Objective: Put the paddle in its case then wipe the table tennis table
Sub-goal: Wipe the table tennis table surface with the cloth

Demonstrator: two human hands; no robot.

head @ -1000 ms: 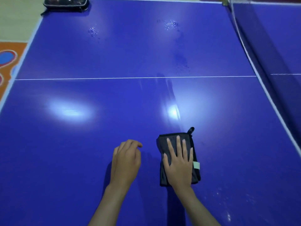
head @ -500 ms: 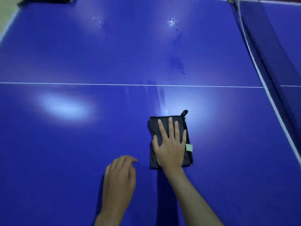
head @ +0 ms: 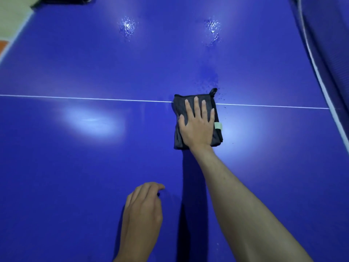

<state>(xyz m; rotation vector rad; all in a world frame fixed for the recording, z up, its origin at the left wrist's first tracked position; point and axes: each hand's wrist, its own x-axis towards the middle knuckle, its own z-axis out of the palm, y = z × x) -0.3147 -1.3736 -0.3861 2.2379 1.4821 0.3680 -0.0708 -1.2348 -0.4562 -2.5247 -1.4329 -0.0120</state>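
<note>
The left hand (head: 140, 214) rests on the blue bench (head: 75, 167), fingers loosely curled, holding nothing. Farther, the right hand (head: 197, 125) presses flat, fingers straight, on the dark cloth (head: 217, 137) across the white line (head: 85, 98). Wet spots (head: 127, 27) lie beyond. The case (head: 64, 0) is at the far left corner.
</note>
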